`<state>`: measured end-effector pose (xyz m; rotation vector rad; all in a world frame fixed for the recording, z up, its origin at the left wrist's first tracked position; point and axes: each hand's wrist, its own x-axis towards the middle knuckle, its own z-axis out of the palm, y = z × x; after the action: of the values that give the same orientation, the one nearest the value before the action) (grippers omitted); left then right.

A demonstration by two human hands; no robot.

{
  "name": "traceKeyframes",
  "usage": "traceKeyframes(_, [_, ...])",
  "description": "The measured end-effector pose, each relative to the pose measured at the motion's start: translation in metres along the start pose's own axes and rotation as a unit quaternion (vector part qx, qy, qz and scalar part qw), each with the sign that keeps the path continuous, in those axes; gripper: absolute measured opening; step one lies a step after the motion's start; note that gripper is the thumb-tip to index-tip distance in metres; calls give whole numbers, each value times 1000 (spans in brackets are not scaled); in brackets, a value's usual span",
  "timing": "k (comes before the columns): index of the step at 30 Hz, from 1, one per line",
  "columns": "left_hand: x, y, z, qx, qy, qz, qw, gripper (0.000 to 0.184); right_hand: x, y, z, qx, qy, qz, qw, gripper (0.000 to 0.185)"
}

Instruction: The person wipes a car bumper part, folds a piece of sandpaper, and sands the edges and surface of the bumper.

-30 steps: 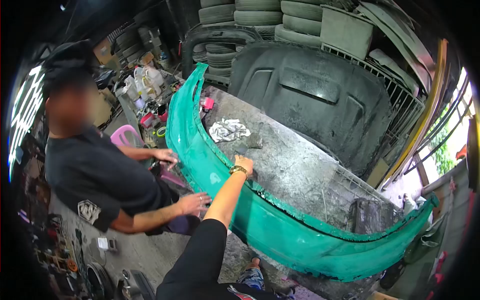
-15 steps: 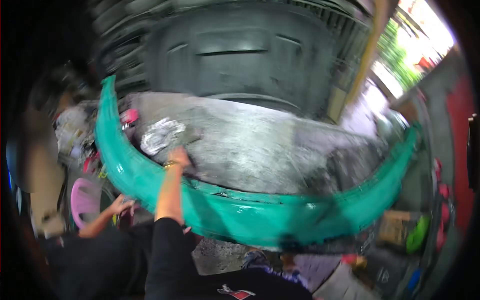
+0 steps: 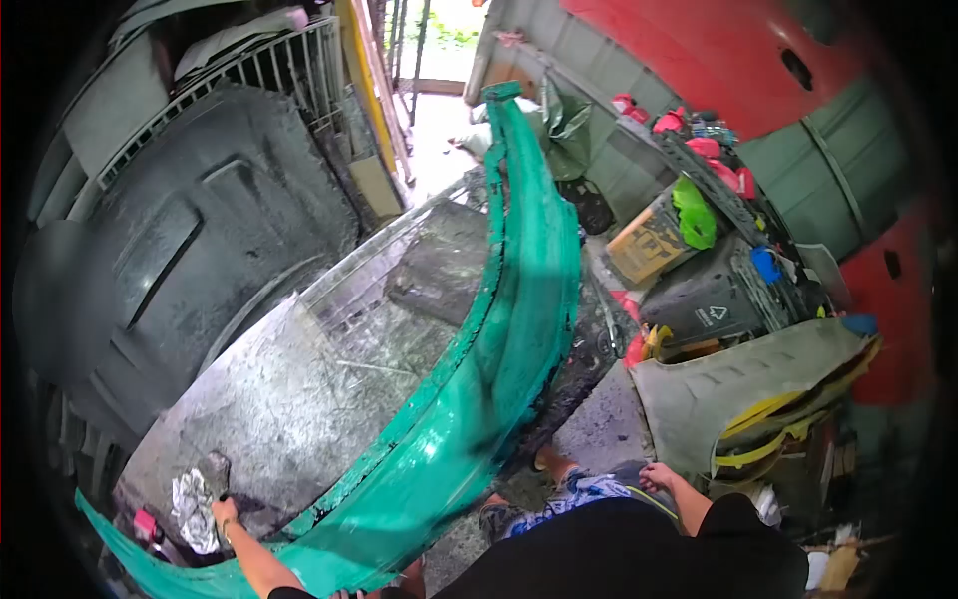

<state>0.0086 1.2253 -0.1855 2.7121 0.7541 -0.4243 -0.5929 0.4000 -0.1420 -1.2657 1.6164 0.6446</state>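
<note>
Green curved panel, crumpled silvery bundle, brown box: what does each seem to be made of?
The green panel could be plastic or metal under glossy paint, judging by its bright highlights. The bundle may be cloth or foil: creased, with a slight sheen. The brown box looks like matt, printed cardboard.

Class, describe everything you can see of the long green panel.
The long, teal-green panel is bowed, with a glossy outer face; plastic or metal, I cannot tell. Dark, rough patches mark its narrow inner rim. It lies along one edge of the grey table, its ends narrower than its middle. The wearer's left forearm crosses above one end; contact is unclear.
</note>
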Motion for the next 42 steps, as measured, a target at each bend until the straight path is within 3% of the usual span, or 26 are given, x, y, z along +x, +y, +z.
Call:
traceKeyframes(1, [4,-5,0,23,2,-9,1000,46,-4,-1,1,8,6,-1,1000,20])
traceKeyframes(3, [36,-39,22,-203,26,-78,976,48,-15,7,2,7,16,38,999,19])
traceKeyframes(5, [34,-38,13,-85,101,-81,988,47,-4,29,0,62,9,34,997,17])
traceKeyframes(11, [-4,-36,-48,-108,224,-127,960,51,8,2,10,15,-8,-4,1000,20])
traceKeyframes(13, [-22,-34,-65,-149,293,-101,939,53,26,-4,7,-2,-22,-42,999,22])
traceKeyframes(14, [-29,-26,-69,-135,380,-20,915,61,36,-10,8,-18,-35,-80,996,24])
traceKeyframes(16, [-79,29,-76,-193,409,83,888,68,45,-31,13,10,-62,-111,992,24])
traceKeyframes(17, [-158,108,-86,-233,348,115,901,63,46,-45,16,31,-83,-133,987,24])
traceKeyframes(18, [-218,159,-62,-373,252,208,869,56,42,-61,18,11,-89,-166,982,24])
traceKeyframes(19, [-279,210,-39,-534,122,272,791,51,33,-80,22,-16,-118,-170,978,24])
traceKeyframes(20, [-340,260,-15,-647,-6,288,706,46,25,-100,23,-8,-134,-239,962,25])
traceKeyframes(21, [-426,332,-23,-504,-49,265,821,49,10,-122,18,-1,-152,-306,940,26])
traceKeyframes(23, [-484,388,55,-502,-140,311,795,53,-66,-178,4,59,-192,-370,907,29])
traceKeyframes(25, [-562,440,94,-588,-288,280,702,58,-70,-204,-21,64,-233,-471,849,30])
traceKeyframes(27, [-623,475,125,-579,-329,291,687,63,-95,-231,-56,98,-256,-503,820,31])
traceKeyframes(30, [-699,521,160,-558,-339,346,673,68,-91,-247,-125,158,-313,-460,816,34])
traceKeyframes(32, [-741,547,173,-539,-390,345,662,68,-75,-252,-162,233,-324,-402,824,25])
traceKeyframes(33, [-763,558,183,-544,-425,337,640,68,-61,-248,-182,245,-313,-402,825,25])
traceKeyframes(35, [-789,578,199,-499,-430,368,656,70,-30,-244,-220,204,-282,-483,804,15])
traceKeyframes(37, [-807,597,212,-449,-369,392,713,69,-30,-242,-252,269,-267,-462,802,15])
traceKeyframes(38, [-816,605,214,-404,-297,472,725,68,-22,-240,-265,298,-261,-450,800,14])
traceKeyframes(39, [-823,614,215,-352,-219,548,726,67,-13,-239,-276,328,-254,-439,797,13])
traceKeyframes(40, [-827,626,217,-287,-124,656,687,71,-3,-239,-284,343,-236,-426,804,11])
traceKeyframes(42, [-840,643,226,-149,-59,728,666,66,3,-241,-302,391,-226,-409,793,8])
